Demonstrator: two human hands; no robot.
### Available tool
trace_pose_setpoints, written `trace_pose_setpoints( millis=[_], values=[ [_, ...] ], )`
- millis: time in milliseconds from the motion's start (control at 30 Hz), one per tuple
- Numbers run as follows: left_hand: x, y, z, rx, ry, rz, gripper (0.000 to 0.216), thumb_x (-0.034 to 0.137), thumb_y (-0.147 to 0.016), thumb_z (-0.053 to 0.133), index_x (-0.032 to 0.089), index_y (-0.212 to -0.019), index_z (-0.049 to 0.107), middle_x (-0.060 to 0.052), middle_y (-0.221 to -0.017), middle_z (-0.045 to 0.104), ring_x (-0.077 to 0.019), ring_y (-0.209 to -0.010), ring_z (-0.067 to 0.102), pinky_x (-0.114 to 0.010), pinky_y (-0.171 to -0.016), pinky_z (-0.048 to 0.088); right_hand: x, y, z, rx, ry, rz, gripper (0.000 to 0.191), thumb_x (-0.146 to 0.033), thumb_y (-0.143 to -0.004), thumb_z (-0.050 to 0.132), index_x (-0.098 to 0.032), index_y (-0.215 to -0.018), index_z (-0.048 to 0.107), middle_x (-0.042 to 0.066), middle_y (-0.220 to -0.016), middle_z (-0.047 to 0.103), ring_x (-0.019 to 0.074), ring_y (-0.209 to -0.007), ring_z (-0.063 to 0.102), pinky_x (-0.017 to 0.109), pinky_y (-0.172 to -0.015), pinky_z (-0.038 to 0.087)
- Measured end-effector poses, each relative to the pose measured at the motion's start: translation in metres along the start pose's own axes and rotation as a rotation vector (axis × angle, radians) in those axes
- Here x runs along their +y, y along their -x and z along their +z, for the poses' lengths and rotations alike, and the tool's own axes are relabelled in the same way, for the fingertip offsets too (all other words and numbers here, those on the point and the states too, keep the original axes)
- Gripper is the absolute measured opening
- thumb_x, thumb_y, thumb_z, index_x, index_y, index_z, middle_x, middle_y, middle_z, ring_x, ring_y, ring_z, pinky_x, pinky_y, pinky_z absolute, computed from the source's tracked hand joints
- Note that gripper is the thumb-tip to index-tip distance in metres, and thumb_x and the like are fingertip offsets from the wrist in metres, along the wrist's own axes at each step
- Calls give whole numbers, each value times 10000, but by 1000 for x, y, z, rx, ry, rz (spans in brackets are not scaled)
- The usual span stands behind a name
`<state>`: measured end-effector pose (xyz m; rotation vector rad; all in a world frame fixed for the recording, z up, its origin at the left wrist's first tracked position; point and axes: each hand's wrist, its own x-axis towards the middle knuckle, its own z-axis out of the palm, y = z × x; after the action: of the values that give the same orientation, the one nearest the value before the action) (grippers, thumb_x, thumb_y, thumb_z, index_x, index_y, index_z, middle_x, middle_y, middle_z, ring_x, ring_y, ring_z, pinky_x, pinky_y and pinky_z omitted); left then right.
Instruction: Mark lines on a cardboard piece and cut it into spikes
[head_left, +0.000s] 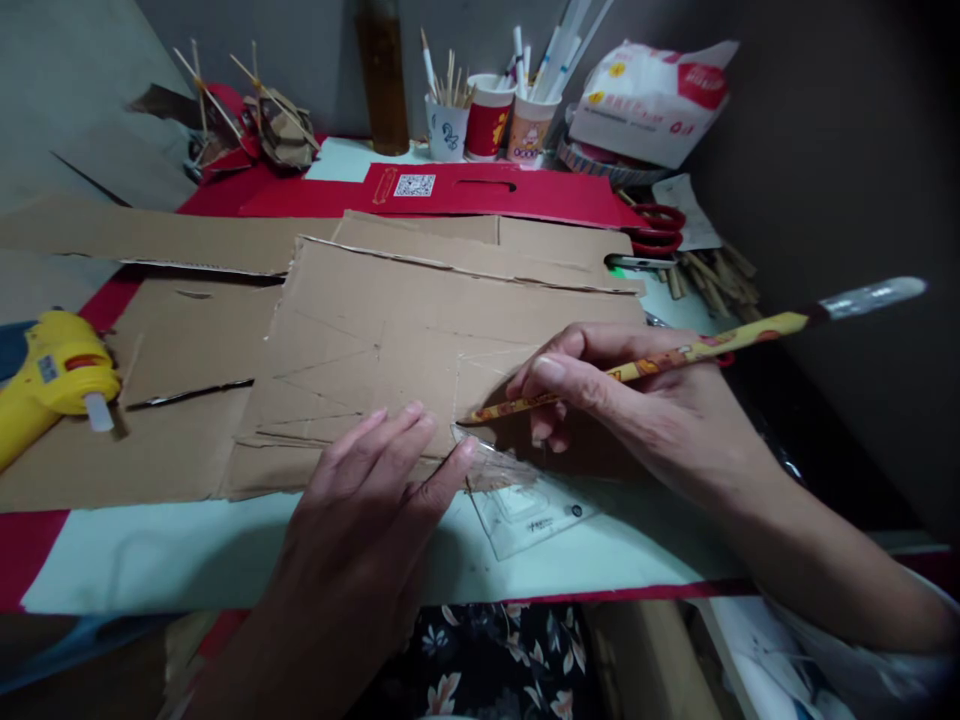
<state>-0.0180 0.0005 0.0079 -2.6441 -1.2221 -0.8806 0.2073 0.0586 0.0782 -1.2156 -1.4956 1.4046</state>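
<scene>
In my right hand is a yellow patterned pencil, pinched between thumb and fingers. Its tip meets the brown cardboard sheet close to a corner of a clear plastic set square. My left hand lies with fingers stretched out over the cardboard's near edge, the thumb or nearest finger at the set square's left corner. Thin pencil lines forming slanted shapes mark the cardboard on the left and near the pencil tip. Part of the set square is hidden in shadow below my right hand.
A yellow glue gun lies at the left on more cardboard. Behind are a red card strip, paper cups with sticks and straws, a brown bottle, a tissue pack and red-handled scissors. Bamboo pieces lie right.
</scene>
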Motion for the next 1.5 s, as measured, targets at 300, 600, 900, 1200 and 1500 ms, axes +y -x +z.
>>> trace_pose_setpoints(
  millis=[300, 600, 900, 1200, 1500],
  values=[
    [1, 1, -1, -38, -19, -21, 478, 61, -923, 451, 225, -1348, 594, -114, -1387, 566, -265, -1396, 453, -488, -1172, 363, 2, -3, 4, 5, -40, 13, 323, -509, -850, 761, -209, -739, 715, 2, -626, 717, 123, -509, 658, 200, -476, 546],
    [3, 0, -1, -9, -34, -23, 477, 40, -894, 486, 219, -1322, 598, -114, -1354, 587, -276, -1358, 498, -486, -1131, 400, -10, 0, 5, -3, 295, -151, 380, -456, -935, 680, -214, -644, 655, -15, -587, 701, 125, -526, 658, 205, -486, 504],
    [0, 1, -1, -33, -47, -13, 488, 29, -884, 494, 228, -1317, 596, -123, -1355, 592, -293, -1371, 493, -498, -1110, 415, -12, 10, 2, 32, 460, -230, 419, -350, -981, 640, -204, -588, 626, -25, -589, 705, 83, -486, 595, 184, -462, 448],
    [-3, -1, 0, -19, -64, 43, 460, 21, -878, 502, 179, -1293, 625, -148, -1342, 582, -279, -1358, 500, -464, -1128, 392, -11, 14, -1, 38, 408, -191, 428, -373, -982, 634, -211, -586, 614, -29, -563, 692, 94, -483, 610, 197, -466, 458],
    [-1, -1, -5, -85, -32, -12, 474, 75, -920, 493, 241, -1361, 545, -125, -1379, 572, -297, -1363, 500, -509, -1107, 417, -8, 31, -14, 61, 458, -203, 440, -410, -986, 621, -225, -587, 600, -15, -591, 700, 142, -587, 668, 249, -523, 467]
  ],
)
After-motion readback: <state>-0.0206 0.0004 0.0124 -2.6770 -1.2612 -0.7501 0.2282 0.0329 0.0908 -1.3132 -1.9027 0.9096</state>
